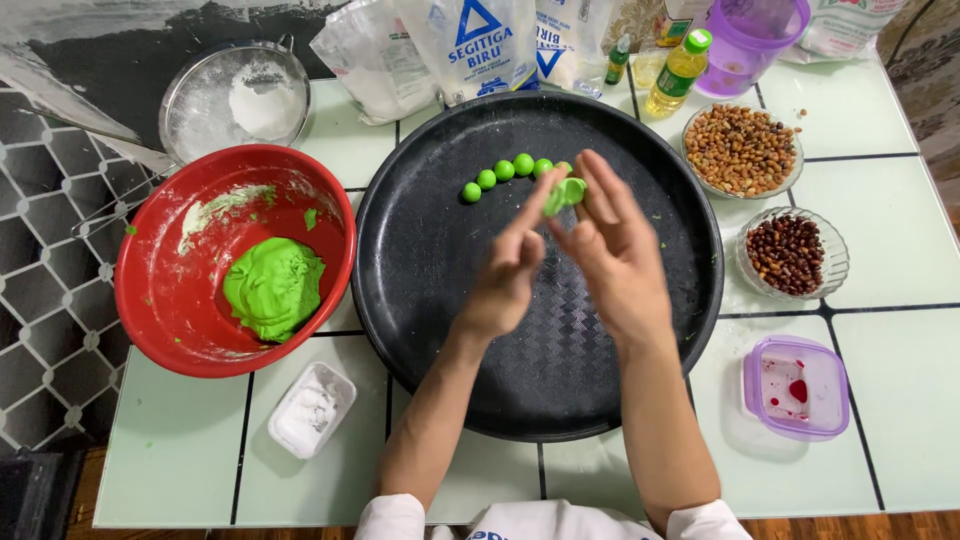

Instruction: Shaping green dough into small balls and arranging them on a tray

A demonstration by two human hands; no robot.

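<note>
Head view, the only one supplied. My left hand (512, 268) and right hand (612, 250) are raised together over the black round tray (440, 330), fingertips meeting above its far half. Between them sits a small piece of green dough (564, 193), pinched at the tips of both hands; neither hand is clenched, the fingers are extended and only lightly closed on the piece. The piece looks flattened or cupped rather than round, though its exact shape is partly hidden by my right fingers. It lies at the very tips, toward the far side of the tray, slightly nearer my right hand.

Just beyond the piece, a short row of green dough balls (503, 173) rests on the tray, running left to right and slightly curved; its right end is partly hidden behind the piece.

To the left of the tray, touching its rim, stands a red bowl (170, 300) holding the bulk green dough (273, 288). To the right, a glass dish of peanuts (742, 150) and a smaller dish of dark nuts (788, 254) stand near the rim.
</note>
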